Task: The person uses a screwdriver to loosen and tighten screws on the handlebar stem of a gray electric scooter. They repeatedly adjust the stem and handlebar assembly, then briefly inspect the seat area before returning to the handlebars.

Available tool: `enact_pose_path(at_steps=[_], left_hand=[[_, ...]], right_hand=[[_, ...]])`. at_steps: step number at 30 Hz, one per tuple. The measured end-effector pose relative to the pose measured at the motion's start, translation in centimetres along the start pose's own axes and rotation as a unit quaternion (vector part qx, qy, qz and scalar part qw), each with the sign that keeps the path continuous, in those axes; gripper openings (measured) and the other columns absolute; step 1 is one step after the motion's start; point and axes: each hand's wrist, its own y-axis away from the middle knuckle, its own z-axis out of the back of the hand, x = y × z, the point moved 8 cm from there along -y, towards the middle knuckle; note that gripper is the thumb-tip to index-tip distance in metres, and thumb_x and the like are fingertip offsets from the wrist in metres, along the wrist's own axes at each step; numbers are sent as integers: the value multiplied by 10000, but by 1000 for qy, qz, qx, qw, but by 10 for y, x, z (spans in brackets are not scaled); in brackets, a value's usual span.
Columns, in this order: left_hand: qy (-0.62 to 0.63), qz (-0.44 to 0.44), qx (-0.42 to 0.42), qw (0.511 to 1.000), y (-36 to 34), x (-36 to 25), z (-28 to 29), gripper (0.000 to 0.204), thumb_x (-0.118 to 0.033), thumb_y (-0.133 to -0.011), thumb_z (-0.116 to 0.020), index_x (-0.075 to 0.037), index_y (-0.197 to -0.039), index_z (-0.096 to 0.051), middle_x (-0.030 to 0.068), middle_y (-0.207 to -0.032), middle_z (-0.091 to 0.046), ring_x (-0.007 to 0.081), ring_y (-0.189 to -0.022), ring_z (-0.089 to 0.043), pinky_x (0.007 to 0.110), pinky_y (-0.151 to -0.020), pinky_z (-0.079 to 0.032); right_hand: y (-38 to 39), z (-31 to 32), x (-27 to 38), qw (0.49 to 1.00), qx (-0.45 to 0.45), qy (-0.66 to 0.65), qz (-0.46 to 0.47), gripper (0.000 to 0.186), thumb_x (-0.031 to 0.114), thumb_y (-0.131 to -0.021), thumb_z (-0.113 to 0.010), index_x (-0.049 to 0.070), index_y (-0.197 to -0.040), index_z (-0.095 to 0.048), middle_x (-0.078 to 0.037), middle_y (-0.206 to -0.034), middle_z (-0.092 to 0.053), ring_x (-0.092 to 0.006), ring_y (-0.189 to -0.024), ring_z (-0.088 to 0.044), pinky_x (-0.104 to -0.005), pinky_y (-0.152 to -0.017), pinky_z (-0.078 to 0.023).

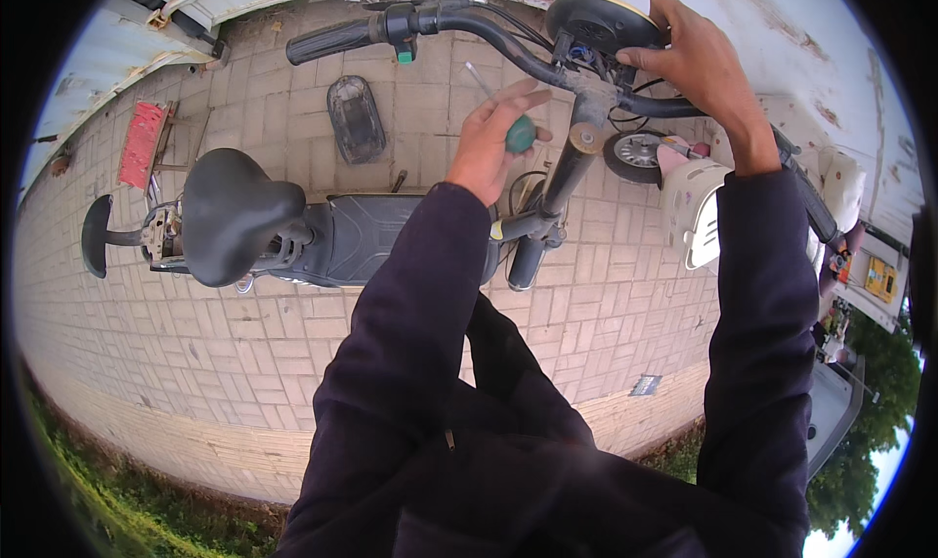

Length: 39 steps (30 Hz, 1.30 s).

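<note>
An electric scooter stands across the view, its black seat (pixel 239 216) at left and its steering stem (pixel 567 172) right of the middle. My left hand (pixel 479 143) is left of the stem, holding a screwdriver (pixel 521 135) by its green handle, some fingers stretched out. Its thin shaft points up and left, away from the stem. At the front of the black handlebar (pixel 498 45), my right hand (pixel 699 55) grips the rim of a round black headlight (pixel 598 25) between thumb and fingers. Wires show beneath the lamp, by the top of the stem.
On the paving lie a black oblong cover (pixel 356 118) and a small flat grey piece (pixel 645 385). A red-topped stool (pixel 144 146) stands far left. Right of the stem are a small wheel (pixel 635 155) and a white slotted plastic shell (pixel 699 216). A pale metal wall (pixel 821 30) rises beyond.
</note>
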Motion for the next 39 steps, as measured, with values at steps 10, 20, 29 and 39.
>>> enact_pose_path(at_steps=[10,20,29,39], left_hand=[[67,8,-17,998,-54,10,-43,223,-273,-1001,-649,-100,-1142,-662,14,-1017,-712,138,-802,-654,331,-708,-517],[-33,-8,-67,997,-79,7,-35,161,-230,-955,-699,-97,-1045,-695,1,-841,-668,125,-717,-623,321,-658,-484],[-85,-2,-116,990,-74,10,1,135,-213,-953,-695,-79,-966,-700,23,-831,-691,147,-678,-652,321,-599,-454],[14,0,-104,994,-94,32,-6,144,-212,-969,-682,-68,-975,-676,54,-905,-717,182,-742,-695,326,-584,-455]], right_hand=[[6,-12,2,997,-2,77,-5,519,158,-790,-766,120,-1273,-580,-187,-1063,-687,-397,-1026,-657,-451,-873,-501],[15,8,-17,988,37,-133,-75,449,41,-745,-717,44,-1179,-604,-142,-977,-714,-296,-965,-684,-379,-834,-507],[-19,-10,-7,955,253,-155,22,480,-43,-729,-733,48,-1180,-598,-17,-1035,-642,-130,-1012,-575,-271,-949,-446],[-35,-14,18,906,336,-253,-43,447,-4,-831,-777,11,-1258,-645,-24,-1013,-723,-107,-897,-639,-270,-826,-526]])
